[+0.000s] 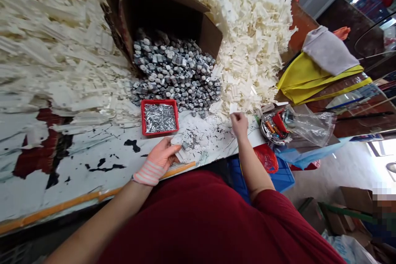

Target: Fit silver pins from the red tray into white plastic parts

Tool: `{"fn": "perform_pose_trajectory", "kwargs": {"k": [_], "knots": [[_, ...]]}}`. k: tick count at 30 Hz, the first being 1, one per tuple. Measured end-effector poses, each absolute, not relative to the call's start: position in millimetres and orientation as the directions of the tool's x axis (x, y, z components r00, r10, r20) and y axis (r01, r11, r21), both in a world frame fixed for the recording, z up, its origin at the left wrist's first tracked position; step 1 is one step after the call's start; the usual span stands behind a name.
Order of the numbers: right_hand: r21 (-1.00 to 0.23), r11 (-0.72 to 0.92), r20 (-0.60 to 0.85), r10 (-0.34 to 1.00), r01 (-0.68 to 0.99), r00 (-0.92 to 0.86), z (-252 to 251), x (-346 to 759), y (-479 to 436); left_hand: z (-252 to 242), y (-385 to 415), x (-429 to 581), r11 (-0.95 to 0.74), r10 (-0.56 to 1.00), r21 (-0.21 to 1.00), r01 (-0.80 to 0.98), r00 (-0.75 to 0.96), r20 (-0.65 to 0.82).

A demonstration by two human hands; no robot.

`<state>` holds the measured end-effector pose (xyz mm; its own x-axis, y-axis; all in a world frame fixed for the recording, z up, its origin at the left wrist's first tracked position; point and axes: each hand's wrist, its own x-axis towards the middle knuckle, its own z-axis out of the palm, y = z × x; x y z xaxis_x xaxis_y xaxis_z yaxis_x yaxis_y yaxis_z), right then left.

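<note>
Here we see the right hand (239,126) pinching a white piece (233,108), long axis upward. The left hand (163,154) curls around more pieces (181,152).

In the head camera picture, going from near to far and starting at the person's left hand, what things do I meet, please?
Left hand → red tray of nails → heap of grey hexagonal metal parts → open cardboard box
</note>
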<state>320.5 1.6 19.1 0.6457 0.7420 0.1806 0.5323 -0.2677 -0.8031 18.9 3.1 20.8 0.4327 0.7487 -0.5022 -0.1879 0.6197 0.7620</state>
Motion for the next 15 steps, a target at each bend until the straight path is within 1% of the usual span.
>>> {"fn": "perform_pose_trajectory", "kwargs": {"k": [1, 2, 4, 6, 9, 11, 13, 15], "knots": [[-0.831, -0.347, 0.115, 0.657, 0.434, 0.745, 20.4, 338.6, 8.9, 17.4, 2.4, 18.4, 0.625, 0.744, 0.757, -0.19, 0.44, -0.504], [-0.866, -0.385, 0.014, 0.621, 0.321, 0.784, 20.9, 352.3, 15.8, 14.8, 1.5, 18.1, 0.63, 0.74, 0.752, -0.196, 0.444, -0.505], [-0.9, -0.402, -0.132, 0.617, 0.167, 0.776, 19.3, 366.1, 26.7, 12.9, -0.4, 18.4, 0.638, 0.736, 0.742, -0.203, 0.444, -0.512], [-0.917, -0.38, -0.166, 0.637, 0.119, 0.753, 15.1, 365.9, 31.7, 14.8, -1.8, 19.3, 0.65, 0.732, 0.73, -0.211, 0.429, -0.528], [-0.93, -0.346, -0.13, 0.628, 0.125, 0.767, 7.7, 356.8, 29.6, 20.6, -2.3, 20.7, 0.665, 0.73, 0.706, -0.243, 0.409, -0.547], [-0.934, -0.343, -0.14, 0.611, 0.101, 0.779, 4.4, 351.7, 26.2, 22.8, -1.9, 21.4, 0.666, 0.732, 0.698, -0.262, 0.406, -0.547], [-0.936, -0.353, -0.226, 0.588, -0.005, 0.777, 3.5, 347.1, 25.3, 22.2, -1.6, 21.9, 0.666, 0.732, 0.696, -0.268, 0.415, -0.541], [-0.913, -0.355, -0.383, 0.572, -0.202, 0.726, 5.0, 341.3, 28.3, 19.3, -1.7, 21.8, 0.669, 0.727, 0.691, -0.273, 0.432, -0.534]]}}
